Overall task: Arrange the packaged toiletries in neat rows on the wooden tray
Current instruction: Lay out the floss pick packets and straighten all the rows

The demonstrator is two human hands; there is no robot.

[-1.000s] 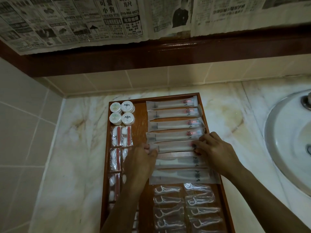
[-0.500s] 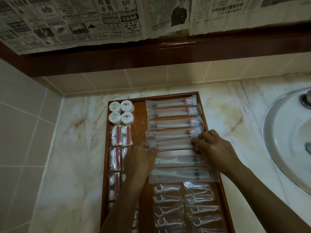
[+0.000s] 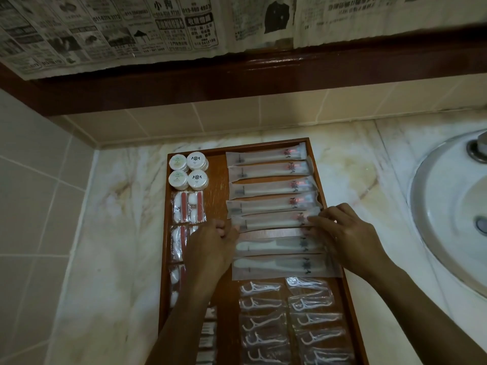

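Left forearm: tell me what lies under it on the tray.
Under the left forearm, clear cotton-ball packets run down the wooden tray's left column, their inner edges covered. Small white packets peek out nearer the camera. What lies directly beneath the arm cannot be seen.

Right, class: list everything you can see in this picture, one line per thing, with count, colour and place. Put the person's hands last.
wooden tray: one, brown, on the counter.
long sachets: seven showing, translucent white, right column, far half.
round tubs: four, white, far left corner.
cotton packs: several, white and red, left column.
floss pick packs: two columns, clear, near right.
counter: marble, cream.
sink: one, white, far right.
newspaper: on the wall above.
left hand, right hand: pinch the ends of the fifth sachet.
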